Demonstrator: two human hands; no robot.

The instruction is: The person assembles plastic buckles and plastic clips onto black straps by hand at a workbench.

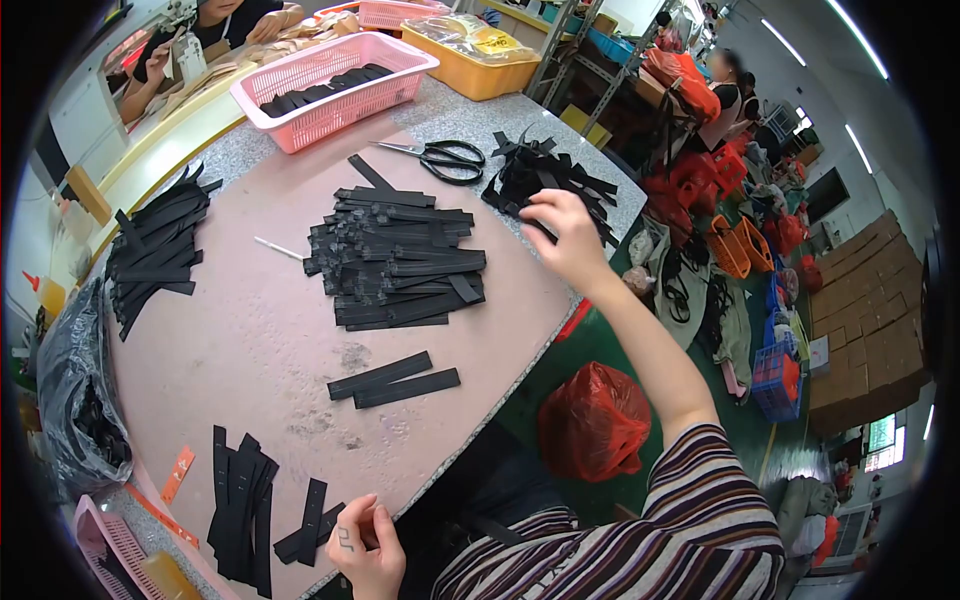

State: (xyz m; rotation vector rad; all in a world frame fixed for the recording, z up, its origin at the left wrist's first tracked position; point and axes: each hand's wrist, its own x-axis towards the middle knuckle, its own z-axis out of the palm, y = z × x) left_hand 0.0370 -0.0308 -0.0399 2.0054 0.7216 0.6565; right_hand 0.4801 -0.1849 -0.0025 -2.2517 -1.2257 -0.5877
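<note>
My right hand (566,236) hangs over the near side of a loose heap of black strips (545,170), thumb and fingers apart, with nothing visible between them. At the bottom of the view, my left hand (368,550) has its fingers curled in; what they hold, if anything, is hidden. Beside it lie short black strips (310,535) and a bunch of longer ones (240,500). A layered pile of black strips (395,260) covers the mat's middle, and two separate strips (395,385) lie nearer me. Another black bundle (160,245) is at the left.
Black-handled scissors (450,162) and a white stick (278,248) lie on the pink mat (250,360). Behind stand a pink basket (335,85) and a yellow tub (475,60). A plastic bag (75,390) slumps left; a red bag (595,420) sits below the table edge. Someone works opposite.
</note>
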